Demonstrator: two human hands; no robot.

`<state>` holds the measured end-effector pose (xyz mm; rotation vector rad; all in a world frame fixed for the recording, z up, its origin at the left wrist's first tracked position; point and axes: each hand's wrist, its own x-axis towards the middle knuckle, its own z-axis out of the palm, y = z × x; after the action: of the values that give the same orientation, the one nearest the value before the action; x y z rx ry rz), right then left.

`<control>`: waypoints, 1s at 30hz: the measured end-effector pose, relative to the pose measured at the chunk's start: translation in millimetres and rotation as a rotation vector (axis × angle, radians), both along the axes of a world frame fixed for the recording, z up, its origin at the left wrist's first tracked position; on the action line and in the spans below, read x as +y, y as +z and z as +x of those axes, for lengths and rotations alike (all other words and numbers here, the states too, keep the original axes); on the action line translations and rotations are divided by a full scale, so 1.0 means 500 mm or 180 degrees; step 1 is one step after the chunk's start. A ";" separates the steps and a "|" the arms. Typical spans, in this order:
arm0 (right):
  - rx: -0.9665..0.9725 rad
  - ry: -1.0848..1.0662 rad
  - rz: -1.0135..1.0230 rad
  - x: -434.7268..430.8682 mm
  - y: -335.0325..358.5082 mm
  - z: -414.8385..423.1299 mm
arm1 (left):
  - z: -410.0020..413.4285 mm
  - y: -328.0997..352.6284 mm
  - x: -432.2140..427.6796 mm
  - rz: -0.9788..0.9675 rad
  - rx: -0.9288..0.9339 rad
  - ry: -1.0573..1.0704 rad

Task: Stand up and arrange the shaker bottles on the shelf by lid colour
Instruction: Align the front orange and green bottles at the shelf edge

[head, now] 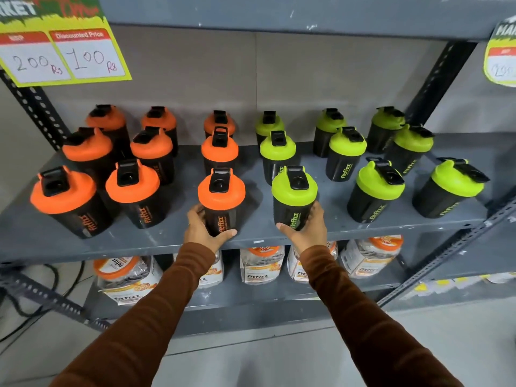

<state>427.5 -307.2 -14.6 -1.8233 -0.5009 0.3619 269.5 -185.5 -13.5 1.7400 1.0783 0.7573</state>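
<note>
— On the grey shelf [156,241], what is being held?
— An orange-lidded shaker [221,202] is gripped low on its body by the left hand [201,226]; a green-lidded shaker [293,203] is gripped likewise by the right hand [308,229]. Both are upright at the front edge.
— And the others?
— Orange-lidded bottles are stood in rows on the left half, green-lidded ones on the right. A price card [61,51] is hung above.

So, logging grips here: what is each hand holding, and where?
Left hand grips the front orange-lidded shaker bottle by its lower body; right hand grips the front green-lidded shaker bottle likewise.
</note>
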 end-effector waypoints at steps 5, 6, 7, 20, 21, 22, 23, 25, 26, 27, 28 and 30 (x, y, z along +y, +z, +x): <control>-0.0102 0.0233 -0.0158 -0.011 0.004 0.000 | -0.005 -0.005 0.006 -0.0118 0.0211 -0.0142; -0.0113 0.0253 -0.0183 -0.012 0.005 0.000 | -0.005 -0.004 0.007 -0.0131 0.0232 -0.0127; -0.0124 0.0260 -0.0209 -0.014 0.006 0.001 | -0.005 -0.003 0.007 -0.0136 0.0245 -0.0111; -0.0141 0.0291 -0.0173 -0.019 0.004 0.005 | -0.007 0.007 0.001 -0.0006 0.0402 -0.0031; -0.0149 0.0293 -0.0170 -0.019 0.004 0.005 | -0.007 0.007 0.001 -0.0011 0.0398 -0.0024; -0.0157 0.0290 -0.0172 -0.019 0.004 0.006 | -0.007 0.007 0.001 -0.0016 0.0399 -0.0017; -0.0164 0.0288 -0.0169 -0.019 0.004 0.006 | -0.006 0.005 0.002 -0.0019 0.0404 -0.0014; -0.0166 0.0286 -0.0161 -0.019 0.004 0.006 | -0.006 0.002 0.005 -0.0022 0.0414 -0.0008; -0.0168 0.0286 -0.0161 -0.019 0.004 0.006 | -0.006 0.001 0.006 -0.0028 0.0413 -0.0007; -0.0174 0.0290 -0.0162 -0.019 0.005 0.006 | -0.006 0.000 0.007 -0.0035 0.0409 -0.0007; -0.0181 0.0298 -0.0169 -0.020 0.006 0.006 | -0.006 -0.001 0.008 -0.0041 0.0408 -0.0006; -0.0190 0.0318 -0.0183 -0.020 0.006 0.007 | -0.005 -0.001 0.008 -0.0059 0.0423 -0.0002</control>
<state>431.2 -317.2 -11.7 -1.8732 -0.6304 0.3941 266.8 -181.6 -14.1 1.7950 1.1699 0.6365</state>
